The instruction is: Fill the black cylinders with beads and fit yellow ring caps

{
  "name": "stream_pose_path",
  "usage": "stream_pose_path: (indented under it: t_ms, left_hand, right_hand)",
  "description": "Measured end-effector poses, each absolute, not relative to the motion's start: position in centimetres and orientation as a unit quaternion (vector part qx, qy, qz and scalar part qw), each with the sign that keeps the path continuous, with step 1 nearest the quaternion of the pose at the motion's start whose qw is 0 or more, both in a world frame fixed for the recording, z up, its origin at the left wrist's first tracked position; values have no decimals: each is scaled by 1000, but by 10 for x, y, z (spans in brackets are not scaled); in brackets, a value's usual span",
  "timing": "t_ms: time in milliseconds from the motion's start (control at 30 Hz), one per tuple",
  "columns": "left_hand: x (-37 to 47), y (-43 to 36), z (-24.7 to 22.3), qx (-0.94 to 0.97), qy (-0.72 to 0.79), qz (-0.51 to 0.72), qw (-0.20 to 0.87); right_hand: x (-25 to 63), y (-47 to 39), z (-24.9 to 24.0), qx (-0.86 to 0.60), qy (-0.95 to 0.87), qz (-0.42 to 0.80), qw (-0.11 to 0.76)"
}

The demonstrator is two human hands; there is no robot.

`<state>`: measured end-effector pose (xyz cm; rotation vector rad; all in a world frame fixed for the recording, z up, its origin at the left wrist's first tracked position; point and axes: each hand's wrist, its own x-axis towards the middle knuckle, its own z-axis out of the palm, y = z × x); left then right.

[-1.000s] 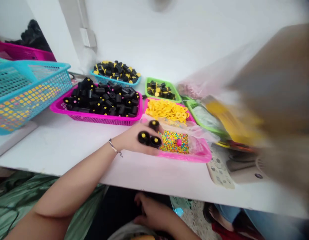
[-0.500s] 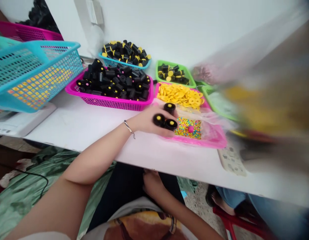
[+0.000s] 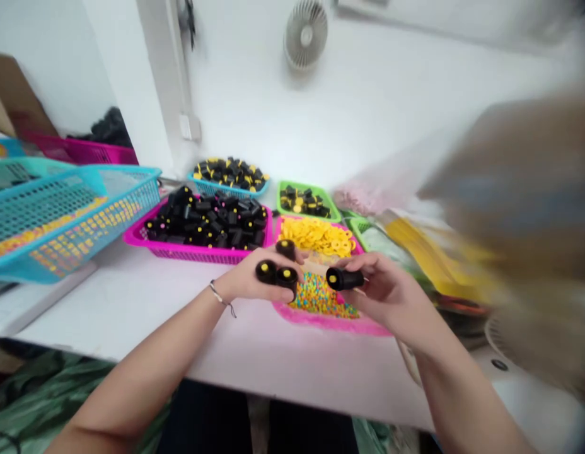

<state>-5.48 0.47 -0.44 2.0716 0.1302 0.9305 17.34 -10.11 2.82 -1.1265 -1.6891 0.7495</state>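
My left hand (image 3: 257, 277) is closed round three black cylinders (image 3: 287, 275), their round ends with yellow centres turned toward me. Between the fingers and thumb of my right hand (image 3: 384, 290) is one more black cylinder (image 3: 345, 279), tilted nearly level, its hollow end with a yellow centre facing left. Both hands are above a pink tray (image 3: 321, 320) holding small multicoloured beads (image 3: 316, 293). Just behind the beads lie yellow ring-shaped pieces (image 3: 321, 234). Left of these, a magenta basket (image 3: 198, 253) is heaped with similar black cylinders.
Blue (image 3: 226, 190) and green (image 3: 333, 216) baskets of black-and-yellow pieces stand at the back. A large blue basket (image 3: 108, 189) is at left. A fan (image 3: 306, 34) is on the wall. A blurred person (image 3: 524, 221) sits close at right.
My right hand has come up from my lap and now holds a black cylinder over the tray. The left hand still holds its three cylinders. My view has tilted upward.
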Motion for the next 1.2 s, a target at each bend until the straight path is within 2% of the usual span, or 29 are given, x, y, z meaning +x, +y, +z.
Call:
stream_pose_path:
  t_ms: [133,267,400,600,733,867,967,1067,1200]
  left_hand:
    - [-52,7,42,865,43,351,357]
    - [-41,1,78,883,38,334,328]
    - [-30,2,77,899,41,321,296]
    - [-21,12,58,883,138,369,255]
    - [-20,9,59,871,135,376,287]
    - [-20,2,63,872,121,351,320]
    - [-17,1,57,838,115,376,378]
    - [-11,5,47,780,123,400,465]
    - [-8,10,38,710,122,432,543]
  right_hand:
    - [166,-49,61,-399,-630,322,584]
    - [159,-36,63,-348,-618,376,597]
    - [166,-40,55,-364,-632,378,570]
    - [171,-42,55,-383,-618,332,601]
    - [160,-39,52,-388,-633,323,586]
    - [155,-33,44,-380,-614,309,619]
    - [158,-31,40,-403,-619,245,628]
    - [163,-30,39,-432,-649,185,599]
    - [167,-33,43,-438,-697,184,537]
